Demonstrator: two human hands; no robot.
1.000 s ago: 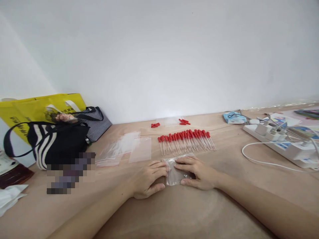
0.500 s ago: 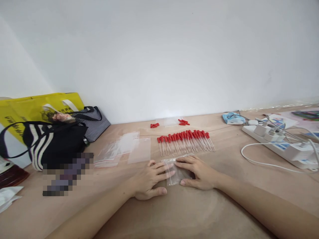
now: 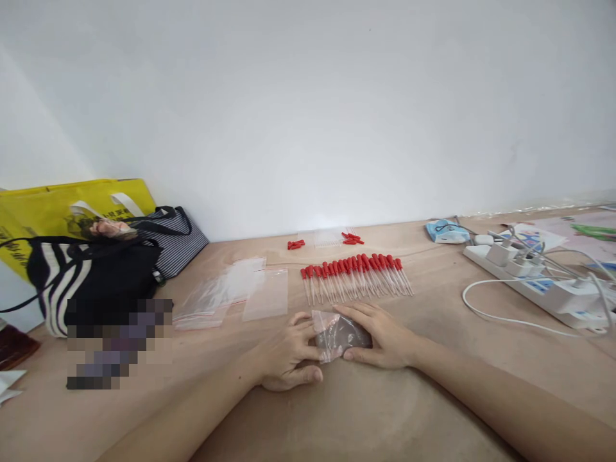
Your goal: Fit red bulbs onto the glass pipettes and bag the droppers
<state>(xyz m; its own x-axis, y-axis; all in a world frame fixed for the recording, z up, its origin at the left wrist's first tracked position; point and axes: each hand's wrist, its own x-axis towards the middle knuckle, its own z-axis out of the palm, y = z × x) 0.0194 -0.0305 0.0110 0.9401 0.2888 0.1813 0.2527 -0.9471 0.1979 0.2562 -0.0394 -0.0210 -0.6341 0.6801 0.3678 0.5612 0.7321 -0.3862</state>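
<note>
A small clear plastic bag (image 3: 332,337) lies between my hands near the table's middle. My right hand (image 3: 380,337) grips its right side, thumb below and fingers above. My left hand (image 3: 291,356) is at the bag's left edge with its fingers partly spread; some fingertips are behind or under the plastic. Just beyond the hands lies a row of droppers (image 3: 356,276) with red bulbs pointing away from me. Flat clear zip bags (image 3: 264,294) are spread to the left of the droppers. Loose red bulbs (image 3: 296,244) lie near the wall, beside clear tubes (image 3: 327,239).
On the left stand a black bag (image 3: 106,276), a striped bag (image 3: 173,240) and a yellow bag (image 3: 43,205). A white power strip (image 3: 553,292) with chargers and cables is on the right, near a blue mask (image 3: 447,232).
The bag's left edge has lifted and the bag looks more puffed out. My left fingers have drawn back slightly to the left. The view has shifted a little.
</note>
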